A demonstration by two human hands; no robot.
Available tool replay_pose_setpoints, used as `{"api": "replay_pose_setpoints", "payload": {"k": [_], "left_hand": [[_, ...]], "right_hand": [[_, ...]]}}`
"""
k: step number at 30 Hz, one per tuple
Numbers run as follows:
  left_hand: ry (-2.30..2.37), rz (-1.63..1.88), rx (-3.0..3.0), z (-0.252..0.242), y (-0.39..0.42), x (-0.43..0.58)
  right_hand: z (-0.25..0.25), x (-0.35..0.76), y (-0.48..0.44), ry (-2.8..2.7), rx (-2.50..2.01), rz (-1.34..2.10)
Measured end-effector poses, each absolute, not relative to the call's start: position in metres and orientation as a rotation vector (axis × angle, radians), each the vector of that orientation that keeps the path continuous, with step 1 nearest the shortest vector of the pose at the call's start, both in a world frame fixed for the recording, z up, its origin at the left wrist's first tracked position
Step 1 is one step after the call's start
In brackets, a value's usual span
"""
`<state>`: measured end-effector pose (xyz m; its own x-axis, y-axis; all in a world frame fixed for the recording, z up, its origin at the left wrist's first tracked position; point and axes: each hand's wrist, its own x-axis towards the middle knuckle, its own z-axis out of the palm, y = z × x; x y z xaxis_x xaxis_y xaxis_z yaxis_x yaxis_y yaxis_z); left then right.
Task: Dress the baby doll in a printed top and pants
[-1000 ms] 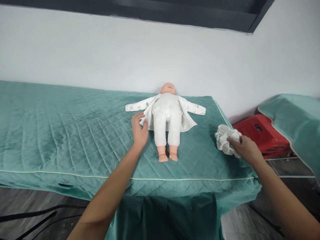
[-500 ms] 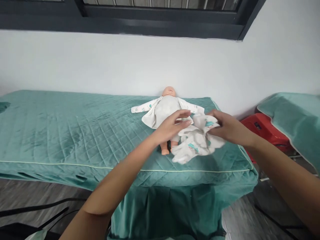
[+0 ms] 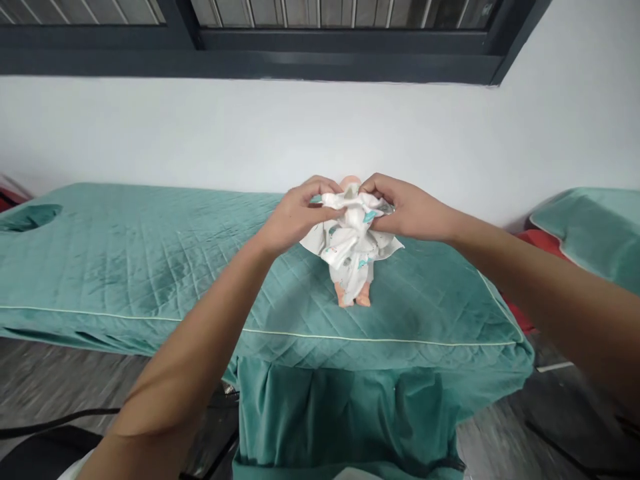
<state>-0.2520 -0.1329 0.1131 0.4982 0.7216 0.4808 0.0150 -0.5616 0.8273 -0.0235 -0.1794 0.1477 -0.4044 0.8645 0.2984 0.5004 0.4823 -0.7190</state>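
A baby doll (image 3: 364,294) lies on its back on the green quilted bed, head toward the wall and feet toward me. Over its body hangs a crumpled white baby garment (image 3: 345,243) with teal prints, bunched between my hands. My left hand (image 3: 306,212) pinches the garment's upper left edge; my right hand (image 3: 397,203) grips the upper right edge near the doll's head. The doll's face and arms are mostly hidden behind the cloth and my fingers. Part of the white top it wears shows at both sides, below my hands.
The green quilted bed cover (image 3: 150,260) stretches left to a face hole (image 3: 30,217). A white wall (image 3: 200,133) and a dark window frame (image 3: 350,63) stand behind. At right are a red object (image 3: 543,241) and another green-covered bed (image 3: 595,227).
Both hands have carried the garment left and up from beside the doll to over its chest. My left hand, free before, now grasps the cloth too. The view has shifted slightly.
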Motion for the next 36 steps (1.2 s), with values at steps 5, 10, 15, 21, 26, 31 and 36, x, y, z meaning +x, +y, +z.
{"api": "replay_pose_setpoints", "payload": {"k": [5,10,15,21,26,31,36], "left_hand": [[0.731,1.356,1.801,0.131,-0.136,-0.264],[0.628,1.35,1.843,0.16,-0.148,-0.271],[0.619,0.775,2.074,0.179,-0.159,-0.28],[0.691,1.031,1.844,0.151,-0.163,-0.261],[0.56,1.169,1.447,0.118,-0.163,-0.229],[0.57,0.813,1.549,0.098,-0.178,-0.213],[0.669,0.665,1.665,0.07,-0.185,-0.209]], "right_hand": [[0.164,-0.034,-0.185,-2.048,-1.061,0.967],[0.188,-0.04,-0.183,-1.832,-0.982,0.663],[0.203,-0.03,-0.179,-1.659,-0.943,0.513],[0.179,-0.024,-0.199,-1.919,-1.015,0.772],[0.15,-0.026,-0.207,-2.082,-1.204,0.969],[0.121,-0.035,-0.191,-1.532,-1.153,0.745],[0.096,-0.038,-0.184,-1.296,-1.163,0.746]]}}
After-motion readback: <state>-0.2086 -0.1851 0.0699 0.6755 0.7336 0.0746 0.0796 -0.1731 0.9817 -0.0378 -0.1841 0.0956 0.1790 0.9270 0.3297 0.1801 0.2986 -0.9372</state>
